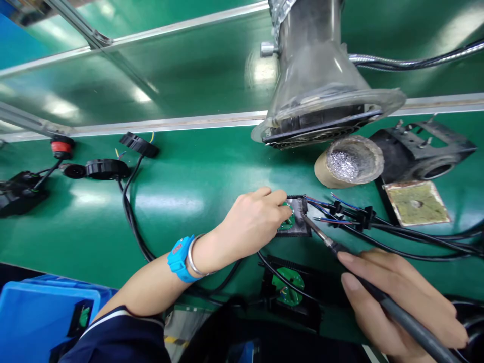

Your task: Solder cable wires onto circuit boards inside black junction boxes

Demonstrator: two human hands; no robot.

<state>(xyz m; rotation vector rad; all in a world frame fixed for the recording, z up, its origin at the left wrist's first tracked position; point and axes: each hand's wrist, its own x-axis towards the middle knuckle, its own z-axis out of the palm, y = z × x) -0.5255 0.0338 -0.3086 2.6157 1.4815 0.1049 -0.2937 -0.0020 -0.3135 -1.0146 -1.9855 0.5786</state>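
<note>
My right hand [401, 302] grips a soldering iron [372, 290] like a pen. The iron's tip meets the right part of a black housing [302, 229] with a round green circuit board [289, 217] inside. Over the left side of that housing, my left hand [253, 219] is closed, fingertips down at the board; whatever they pinch is hidden. Thin red and blue wires lead from the housing's upper right edge towards black cables [408, 234]. Nearer to me lies a second black housing with its own round green board [290, 286], crossed by a black cable.
A fume extraction hood [321, 91] hangs over the bench's back. Beneath it stand a cardboard cup of solder scraps [346, 164], a metal stand [423, 151] and a yellowish sponge [416, 202]. Round black connectors with cables [106, 169] lie left; a blue bin [45, 317] is front left.
</note>
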